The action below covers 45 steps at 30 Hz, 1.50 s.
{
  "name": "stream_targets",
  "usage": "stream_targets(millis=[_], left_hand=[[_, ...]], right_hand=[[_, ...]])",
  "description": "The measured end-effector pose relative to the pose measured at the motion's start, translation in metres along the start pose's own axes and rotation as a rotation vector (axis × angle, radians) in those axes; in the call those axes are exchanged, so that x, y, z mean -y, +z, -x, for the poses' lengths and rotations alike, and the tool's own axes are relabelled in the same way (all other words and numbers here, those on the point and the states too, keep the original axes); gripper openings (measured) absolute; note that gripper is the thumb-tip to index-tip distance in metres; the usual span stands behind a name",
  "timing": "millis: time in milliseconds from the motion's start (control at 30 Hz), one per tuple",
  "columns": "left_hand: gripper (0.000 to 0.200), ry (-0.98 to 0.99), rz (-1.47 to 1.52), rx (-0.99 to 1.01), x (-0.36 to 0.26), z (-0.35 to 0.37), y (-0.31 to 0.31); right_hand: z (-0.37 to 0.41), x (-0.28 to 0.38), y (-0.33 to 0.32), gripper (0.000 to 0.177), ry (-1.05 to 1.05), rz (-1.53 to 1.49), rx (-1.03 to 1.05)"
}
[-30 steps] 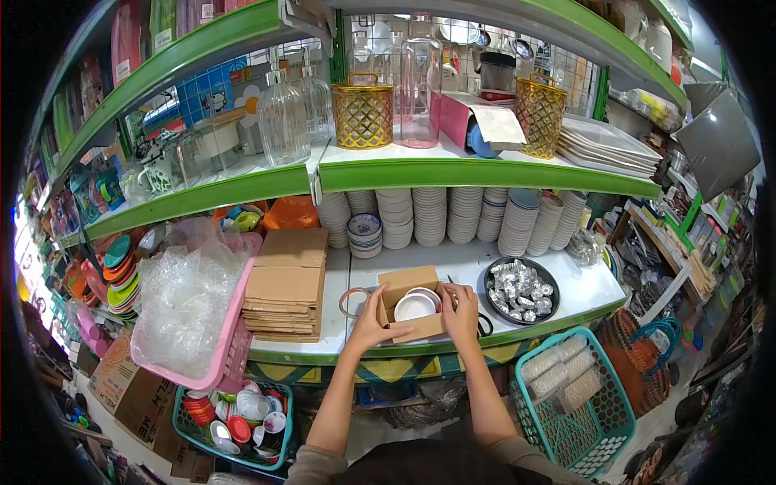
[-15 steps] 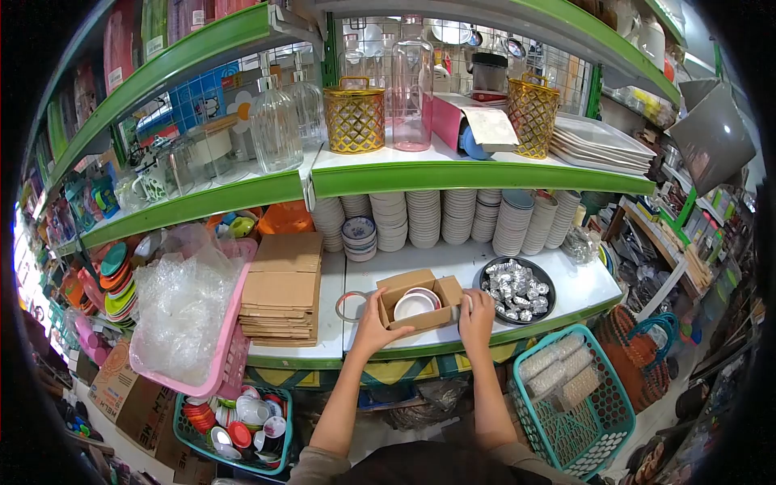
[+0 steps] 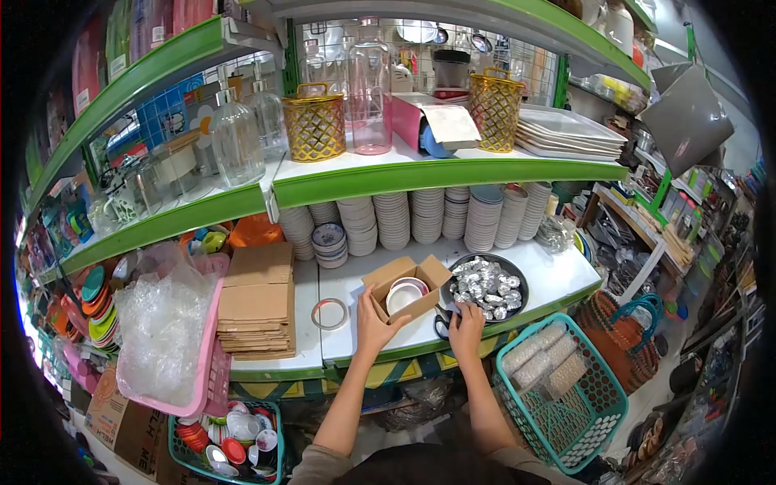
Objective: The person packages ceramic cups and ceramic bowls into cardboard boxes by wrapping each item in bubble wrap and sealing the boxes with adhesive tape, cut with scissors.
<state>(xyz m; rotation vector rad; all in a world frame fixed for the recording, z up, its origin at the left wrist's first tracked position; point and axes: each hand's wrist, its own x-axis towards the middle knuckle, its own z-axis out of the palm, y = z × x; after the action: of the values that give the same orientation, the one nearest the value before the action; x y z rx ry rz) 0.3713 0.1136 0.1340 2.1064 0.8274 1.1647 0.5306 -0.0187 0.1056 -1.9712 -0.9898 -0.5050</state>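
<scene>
My left hand [image 3: 377, 325] grips the left and near side of a small open cardboard box [image 3: 418, 305], which is tilted on the white shelf. Inside the box, white round bowls [image 3: 406, 297] show, one with a reddish rim. My right hand [image 3: 466, 325] is off the box, its fingers curled down at the near left rim of a dark round pan [image 3: 524, 297]. Silvery foil-wrapped pieces [image 3: 487, 284] fill the pan. Black-handled scissors [image 3: 441, 323] lie beside this hand, partly covered. Whatever its fingertips pinch is hidden.
Left of the box lie a tape roll [image 3: 330, 314] and stacked flat cardboard [image 3: 257, 299]. A pink basket [image 3: 212, 368] holds bubble wrap. Stacked bowls [image 3: 392, 220] line the back, under a green-edged shelf [image 3: 453, 172]. Green baskets [image 3: 602, 420] stand below the front edge.
My right hand has left the box's right side and moved to the pan's near left rim. Scissors now show beside it. The box is turned and tilted in my left hand; the view has shifted.
</scene>
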Motion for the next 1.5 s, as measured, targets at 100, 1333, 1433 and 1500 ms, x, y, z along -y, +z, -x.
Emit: stream_targets(millis=[100,1333,1433,1500], left_hand=[[0.101,0.013,-0.008,-0.028,-0.003,-0.001,0.007],[0.099,0.137,-0.02,-0.081,-0.002,0.004,0.012],[0.099,0.145,-0.026,-0.083,-0.002,0.004,0.012],[0.099,0.153,-0.026,-0.09,-0.002,0.003,0.012]], right_hand=[[0.005,0.002,-0.004,0.022,-0.069,-0.063,-0.046],[-0.062,-0.052,-0.001,0.009,0.135,-0.145,0.119],[-0.061,-0.057,-0.001,0.011,0.266,-0.197,0.195],[-0.059,-0.064,0.006,0.01,0.261,-0.361,0.109]])
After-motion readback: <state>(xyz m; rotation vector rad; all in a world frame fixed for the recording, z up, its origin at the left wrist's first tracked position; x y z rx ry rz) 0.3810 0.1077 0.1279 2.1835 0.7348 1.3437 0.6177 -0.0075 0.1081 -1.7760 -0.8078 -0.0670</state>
